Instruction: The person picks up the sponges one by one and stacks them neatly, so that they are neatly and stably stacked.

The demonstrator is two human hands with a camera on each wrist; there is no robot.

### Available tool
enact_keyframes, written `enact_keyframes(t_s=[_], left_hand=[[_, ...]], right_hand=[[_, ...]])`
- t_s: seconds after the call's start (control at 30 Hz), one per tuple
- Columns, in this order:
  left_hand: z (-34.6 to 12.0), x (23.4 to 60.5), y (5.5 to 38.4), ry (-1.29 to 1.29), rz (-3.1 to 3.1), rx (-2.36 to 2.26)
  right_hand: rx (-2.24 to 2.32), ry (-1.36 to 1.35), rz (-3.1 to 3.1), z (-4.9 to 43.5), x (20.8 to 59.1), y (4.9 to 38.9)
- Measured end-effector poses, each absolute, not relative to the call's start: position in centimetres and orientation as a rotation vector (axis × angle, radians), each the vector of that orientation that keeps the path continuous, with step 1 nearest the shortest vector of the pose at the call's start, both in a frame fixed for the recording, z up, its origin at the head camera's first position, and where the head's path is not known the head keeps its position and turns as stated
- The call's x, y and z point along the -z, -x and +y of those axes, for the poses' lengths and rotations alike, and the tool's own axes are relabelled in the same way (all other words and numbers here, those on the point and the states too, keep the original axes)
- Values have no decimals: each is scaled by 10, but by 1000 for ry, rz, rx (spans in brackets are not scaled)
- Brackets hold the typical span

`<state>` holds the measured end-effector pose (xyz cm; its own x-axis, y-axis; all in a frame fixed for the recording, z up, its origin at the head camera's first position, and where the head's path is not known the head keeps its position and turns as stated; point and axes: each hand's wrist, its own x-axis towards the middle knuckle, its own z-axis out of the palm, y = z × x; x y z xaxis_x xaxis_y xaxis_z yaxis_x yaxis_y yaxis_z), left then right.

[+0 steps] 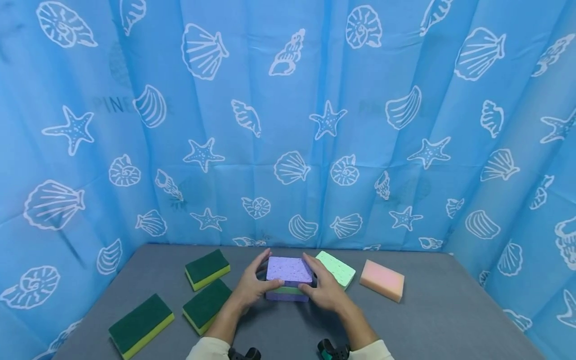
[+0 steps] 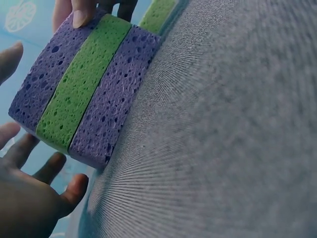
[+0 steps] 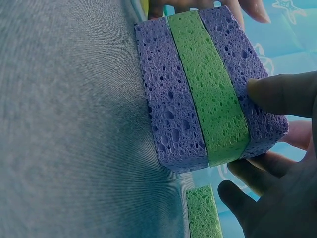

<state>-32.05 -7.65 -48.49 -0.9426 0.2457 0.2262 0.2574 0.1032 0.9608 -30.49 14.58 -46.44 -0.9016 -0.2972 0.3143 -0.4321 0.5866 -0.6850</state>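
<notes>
Three sponges stand stacked in the middle of the table. A purple sponge (image 1: 289, 269) is on top, a green sponge (image 2: 84, 84) in the middle and a second purple sponge (image 3: 171, 94) at the bottom. On the stack's right, my right hand (image 1: 327, 289) pinches the top purple sponge, thumb on its front face and fingers round its side. My left hand (image 1: 254, 286) is at the left side, fingers spread close beside the stack. Its thumb stands apart from the top sponge in the left wrist view.
A light green sponge (image 1: 337, 270) lies behind my right hand, and a pink and orange sponge (image 1: 382, 281) further right. On the left lie three yellow sponges with dark green scouring tops, one (image 1: 209, 301) beside my left forearm. A blue shell-patterned curtain (image 1: 270, 200) hangs behind the grey table (image 1: 432, 320).
</notes>
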Motion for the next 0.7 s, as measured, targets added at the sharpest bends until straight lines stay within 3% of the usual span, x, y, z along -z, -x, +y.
enact_keyframes(t_s=[0.3,0.7], left_hand=[[-76,486,323,517,-2347,1946],[-77,487,325,493,-2370,1954]], right_hand=[[-1351,-593,-2485,160,449,303],[-1355,-278,-2309,205,407,296]])
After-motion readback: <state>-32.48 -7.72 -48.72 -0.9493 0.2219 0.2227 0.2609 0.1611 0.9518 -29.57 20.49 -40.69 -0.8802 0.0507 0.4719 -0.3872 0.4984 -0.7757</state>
